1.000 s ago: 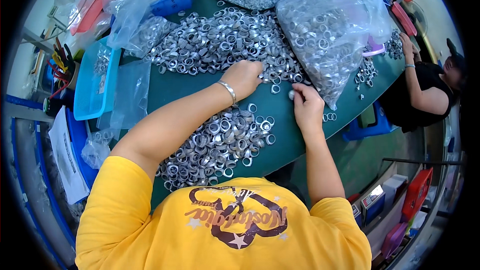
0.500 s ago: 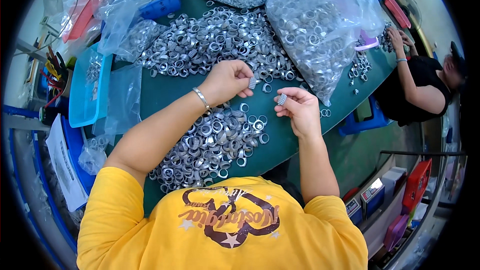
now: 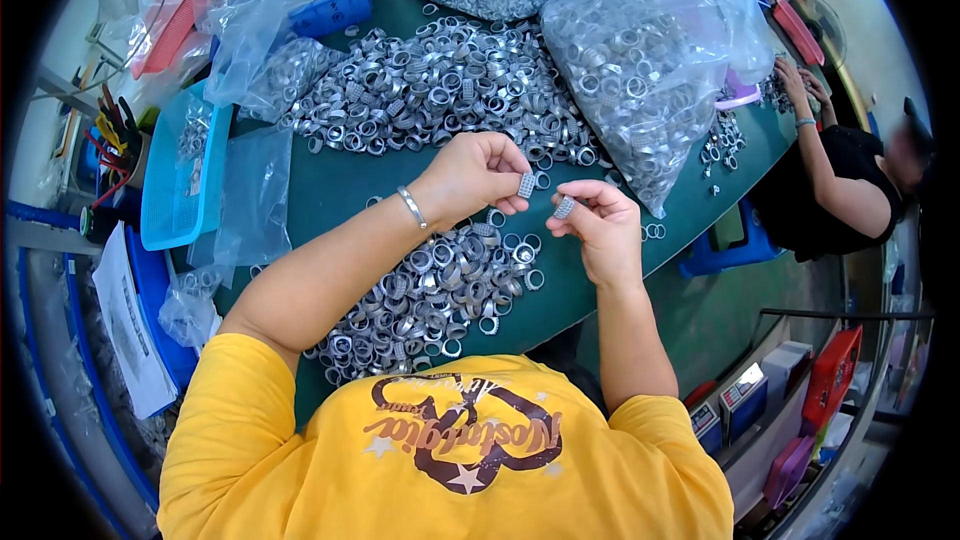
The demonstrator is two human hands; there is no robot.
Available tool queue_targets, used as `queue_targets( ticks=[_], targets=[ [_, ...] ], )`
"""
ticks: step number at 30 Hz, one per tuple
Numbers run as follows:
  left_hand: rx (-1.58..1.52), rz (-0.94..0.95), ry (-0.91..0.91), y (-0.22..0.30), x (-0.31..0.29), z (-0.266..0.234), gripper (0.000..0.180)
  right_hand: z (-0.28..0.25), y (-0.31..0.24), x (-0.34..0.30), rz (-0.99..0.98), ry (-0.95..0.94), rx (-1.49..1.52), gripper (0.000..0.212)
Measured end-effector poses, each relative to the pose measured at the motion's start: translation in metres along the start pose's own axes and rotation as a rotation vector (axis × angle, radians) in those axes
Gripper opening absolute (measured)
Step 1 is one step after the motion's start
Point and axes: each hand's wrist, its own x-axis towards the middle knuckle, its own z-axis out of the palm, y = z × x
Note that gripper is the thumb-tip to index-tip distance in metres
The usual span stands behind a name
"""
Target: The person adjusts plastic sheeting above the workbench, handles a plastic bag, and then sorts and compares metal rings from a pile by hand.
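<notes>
My left hand [image 3: 484, 178] pinches a silver ring [image 3: 526, 184] whose broad face is set with rows of small studs. Facing it, my right hand [image 3: 603, 223] grips a second ring of the same kind [image 3: 565, 207] between thumb and fingers. A small gap separates the two rings. Below my left wrist lies a loose pile of silver rings [image 3: 440, 290]. Beyond both hands spreads a larger heap of rings [image 3: 440, 80]. The bands of the held rings are mostly hidden by my fingers.
A clear bag full of rings [image 3: 640, 80] lies at the right on the green table [image 3: 350, 175]. At the left stand a light blue basket [image 3: 155, 190] and an empty-looking plastic bag [image 3: 255, 200]. Another person [image 3: 850, 180] handles rings at the far right.
My left hand has moved slightly right and down, bringing its ring nearer to my right hand's ring. The right hand has barely shifted, and both rings are still held.
</notes>
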Motion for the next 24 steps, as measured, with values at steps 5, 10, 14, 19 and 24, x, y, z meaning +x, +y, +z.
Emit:
queue_targets(
  ticks=[5, 10, 14, 19, 24],
  targets=[
    [0.356, 0.160, 0.092, -0.007, 0.003, -0.010, 0.011, 0.007, 0.017, -0.001, -0.394, 0.015, -0.508, 0.021],
    [1.016, 0.445, -0.056, -0.015, -0.010, -0.020, 0.012, 0.024, 0.031, -0.013, -0.570, -0.125, -0.753, 0.015],
    [1.114, 0.324, -0.151, -0.015, -0.018, -0.016, 0.012, 0.011, 0.033, 0.009, -0.639, 0.055, -0.904, 0.009],
    [1.133, 0.414, -0.038, -0.020, -0.005, -0.010, 0.015, 0.002, 0.035, 0.033, -0.469, 0.167, -1.146, 0.011],
    [1.073, 0.586, 0.138, -0.025, 0.018, 0.000, 0.017, -0.002, 0.031, 0.030, -0.316, 0.124, -1.017, 0.010]
  ],
)
